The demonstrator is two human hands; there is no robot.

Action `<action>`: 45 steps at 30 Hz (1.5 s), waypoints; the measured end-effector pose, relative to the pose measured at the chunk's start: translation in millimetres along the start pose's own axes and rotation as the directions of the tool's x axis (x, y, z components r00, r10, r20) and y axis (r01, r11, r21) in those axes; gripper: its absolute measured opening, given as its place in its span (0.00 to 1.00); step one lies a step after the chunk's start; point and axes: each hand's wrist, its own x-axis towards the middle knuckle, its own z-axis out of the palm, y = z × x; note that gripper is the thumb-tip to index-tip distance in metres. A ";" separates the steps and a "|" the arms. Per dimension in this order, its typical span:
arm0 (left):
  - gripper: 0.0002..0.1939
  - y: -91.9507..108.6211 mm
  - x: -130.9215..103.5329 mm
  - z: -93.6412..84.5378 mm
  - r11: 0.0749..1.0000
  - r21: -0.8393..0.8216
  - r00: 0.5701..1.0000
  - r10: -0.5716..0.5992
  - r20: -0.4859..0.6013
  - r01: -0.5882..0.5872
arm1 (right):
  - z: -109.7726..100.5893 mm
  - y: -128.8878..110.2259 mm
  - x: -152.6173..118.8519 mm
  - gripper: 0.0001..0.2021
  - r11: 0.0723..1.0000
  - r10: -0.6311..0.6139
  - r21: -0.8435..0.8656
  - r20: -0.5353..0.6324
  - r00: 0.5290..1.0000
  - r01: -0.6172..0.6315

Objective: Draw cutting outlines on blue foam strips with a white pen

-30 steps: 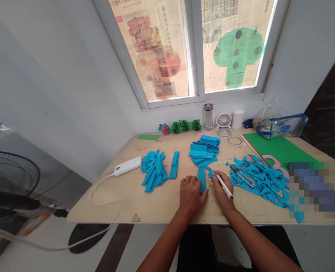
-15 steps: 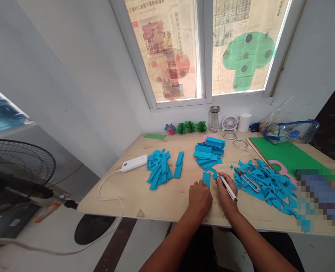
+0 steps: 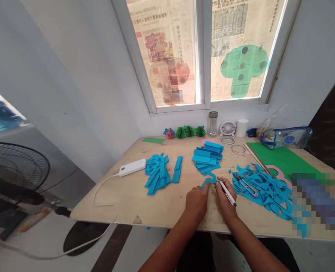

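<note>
Over the table (image 3: 156, 207), the right hand (image 3: 224, 204) curls snugly round a white pen (image 3: 227, 192); the left hand (image 3: 196, 202) seemingly pinches blue paper (image 3: 205, 182).

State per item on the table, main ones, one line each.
White pen: held in right hand; cap state unclear
Blue paper strip: at left hand fingertips
Blue strip pile: stacked, overlapping
Blue paper scraps: loose heap
Clear bottle: upright, lid on
Mini fan: upright; spinning unclear
Power bank: flat, cable attached
Clear pouch: zip state unclear
</note>
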 end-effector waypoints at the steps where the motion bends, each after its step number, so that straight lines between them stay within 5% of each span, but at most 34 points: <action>1: 0.29 -4.2 0.1 0.6 1.000 -0.012 1.000 0.006 -0.006 -0.006 | 0.1 0.4 0.2 0.20 1.000 -0.004 0.002 0.002 1.000 0.004; 7: 0.28 -25.1 5.6 1.7 0.971 -0.186 0.987 -0.157 -0.039 0.147 | 0.9 -4.3 -1.6 0.19 1.000 0.007 -0.013 -0.002 1.000 -0.007; 13: 0.23 -39.9 0.9 5.1 0.837 -0.488 0.963 -0.269 0.025 0.247 | 1.2 -10.9 -4.1 0.18 1.000 -0.002 -0.024 0.003 1.000 0.002; 20: 0.24 -47.4 -10.4 2.2 0.925 -0.311 0.976 -0.216 0.038 0.217 | 2.2 -13.2 -4.7 0.17 0.999 0.029 -0.033 0.021 0.999 -0.029; 29: 0.27 -60.1 -9.4 -2.3 0.940 -0.289 0.983 -0.158 0.095 0.179 | 2.4 -15.3 -6.3 0.15 1.000 0.021 0.020 0.037 0.999 -0.022; 32: 0.23 -59.3 -12.7 4.3 0.967 -0.227 0.990 -0.130 -0.046 0.117 | 2.2 -15.1 -5.8 0.15 1.000 0.030 0.007 0.047 0.998 -0.030; 36: 0.20 -52.9 -13.7 23.8 0.994 -0.059 0.960 0.074 -0.271 -0.094 | 1.9 -16.0 -5.4 0.15 1.000 0.013 -0.006 0.042 0.999 -0.012; 45: 0.18 -32.0 -14.0 47.9 0.973 -0.048 0.904 0.190 -0.383 -0.225 | 3.2 -12.8 -4.9 0.14 1.000 0.000 -0.013 0.048 0.999 0.000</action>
